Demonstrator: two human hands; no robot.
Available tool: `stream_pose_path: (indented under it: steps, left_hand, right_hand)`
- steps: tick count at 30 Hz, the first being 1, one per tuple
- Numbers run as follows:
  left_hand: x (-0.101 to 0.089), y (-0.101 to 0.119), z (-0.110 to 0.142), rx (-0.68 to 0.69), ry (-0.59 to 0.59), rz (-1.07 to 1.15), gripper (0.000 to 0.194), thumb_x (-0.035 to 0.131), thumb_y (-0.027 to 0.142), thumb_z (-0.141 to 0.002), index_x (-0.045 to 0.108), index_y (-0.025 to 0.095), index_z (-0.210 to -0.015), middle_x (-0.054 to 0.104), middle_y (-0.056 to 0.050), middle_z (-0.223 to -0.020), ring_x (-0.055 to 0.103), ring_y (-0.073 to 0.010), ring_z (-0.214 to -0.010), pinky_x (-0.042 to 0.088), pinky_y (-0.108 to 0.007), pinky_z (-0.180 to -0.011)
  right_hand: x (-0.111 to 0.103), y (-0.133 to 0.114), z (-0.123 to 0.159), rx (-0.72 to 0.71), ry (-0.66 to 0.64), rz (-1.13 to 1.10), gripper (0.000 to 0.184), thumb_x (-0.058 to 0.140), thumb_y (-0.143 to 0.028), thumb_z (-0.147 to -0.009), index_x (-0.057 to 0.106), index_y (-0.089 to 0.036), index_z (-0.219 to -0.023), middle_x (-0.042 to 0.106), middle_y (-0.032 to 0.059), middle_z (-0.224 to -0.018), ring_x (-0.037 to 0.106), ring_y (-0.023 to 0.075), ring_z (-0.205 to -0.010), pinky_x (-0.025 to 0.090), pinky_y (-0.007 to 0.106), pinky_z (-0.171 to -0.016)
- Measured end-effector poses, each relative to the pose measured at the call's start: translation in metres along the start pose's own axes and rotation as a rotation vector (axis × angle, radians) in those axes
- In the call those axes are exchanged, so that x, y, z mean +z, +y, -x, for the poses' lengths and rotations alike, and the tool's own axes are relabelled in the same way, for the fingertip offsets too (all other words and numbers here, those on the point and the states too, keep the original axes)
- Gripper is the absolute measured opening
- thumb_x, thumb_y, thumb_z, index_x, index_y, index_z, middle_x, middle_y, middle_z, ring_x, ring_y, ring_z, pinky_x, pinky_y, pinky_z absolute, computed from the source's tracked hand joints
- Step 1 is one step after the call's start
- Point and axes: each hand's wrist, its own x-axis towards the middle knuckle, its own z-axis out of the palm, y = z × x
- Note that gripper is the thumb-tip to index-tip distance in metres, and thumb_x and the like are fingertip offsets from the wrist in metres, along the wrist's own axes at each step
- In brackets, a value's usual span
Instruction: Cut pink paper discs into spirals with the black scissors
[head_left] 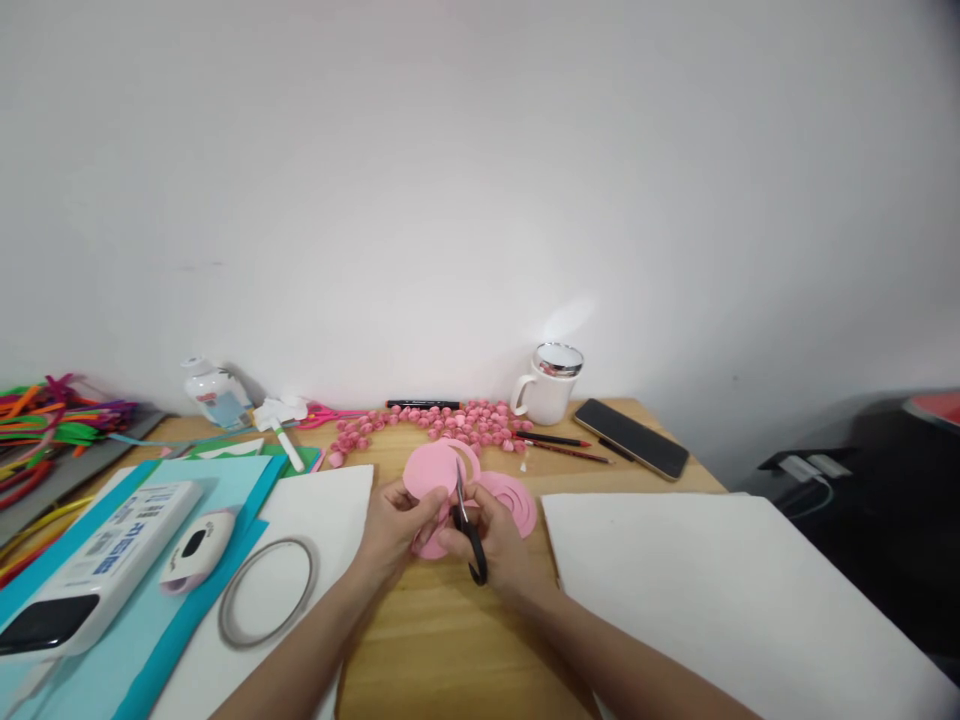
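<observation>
Fingers, left hand (397, 525): pinching 1 pink paper disc (430, 468) near its lower edge. Fingers, right hand (501, 550): closed around 1 pair of black-handled scissors (476, 555), blades at the disc's right side; blade gap, cannot tell. Apparently cut: 1 curved strip (468, 456) at disc's right; broad middle uncut. Right of fingers: curved pink paper cuttings (525, 508). Beyond fingers: many small pink pieces (487, 418), seemingly finished; count unclear.
</observation>
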Motion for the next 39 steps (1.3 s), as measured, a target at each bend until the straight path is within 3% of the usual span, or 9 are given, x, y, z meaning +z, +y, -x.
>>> stream_pose_path:
  steps: [20,39]
  left_hand:
    - [-0.004,-0.005,-0.003,0.041,-0.007,0.029,0.028,0.068,0.035,-0.06,0.051,0.014,-0.051,0.04,0.007,-0.031,0.029,-0.0035,-0.03,0.02,-0.017,-0.035]
    - [-0.005,-0.008,-0.006,0.036,-0.062,0.212,0.021,0.063,0.032,-0.068,0.051,0.015,-0.065,0.049,0.007,-0.04,0.032,-0.0026,-0.027,0.021,-0.016,-0.032]
  right_hand:
    - [-0.003,0.005,0.001,0.063,0.029,0.098,0.034,0.069,-0.037,-0.064,0.045,-0.019,-0.08,0.045,-0.0084,-0.049,0.035,0.006,-0.041,0.024,0.017,-0.038]
    - [-0.004,0.01,0.002,0.073,0.027,0.109,0.028,0.068,-0.034,-0.066,0.047,-0.018,-0.076,0.048,-0.0083,-0.044,0.04,0.0067,-0.039,0.028,0.017,-0.039]
